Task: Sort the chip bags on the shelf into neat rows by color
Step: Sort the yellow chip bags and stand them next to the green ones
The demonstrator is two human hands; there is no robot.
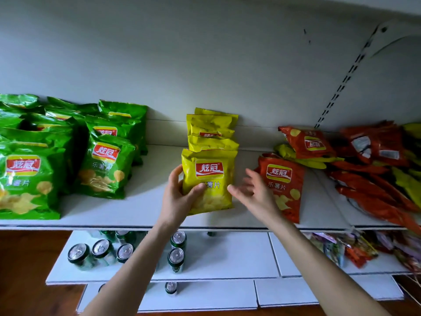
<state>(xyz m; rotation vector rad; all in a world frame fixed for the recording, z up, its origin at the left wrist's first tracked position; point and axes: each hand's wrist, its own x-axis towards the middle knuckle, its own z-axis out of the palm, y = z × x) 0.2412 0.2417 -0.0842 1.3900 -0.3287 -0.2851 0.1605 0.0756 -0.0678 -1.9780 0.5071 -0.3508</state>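
- left hand (178,197) is gripping the front yellow bag (210,176) at its lower-left corner, thumb across the face; likely seating it at the row's front
- right hand (252,192) is hovering just beside the bag's right edge, fingers spread, holding nothing; probably ready to square it
- bag is standing upright on the shelf (145,208); long axis vertical, logo facing out
- yellow row (211,131) is lining up behind it

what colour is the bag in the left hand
Yellow bag with a red logo, in the left hand; head view.
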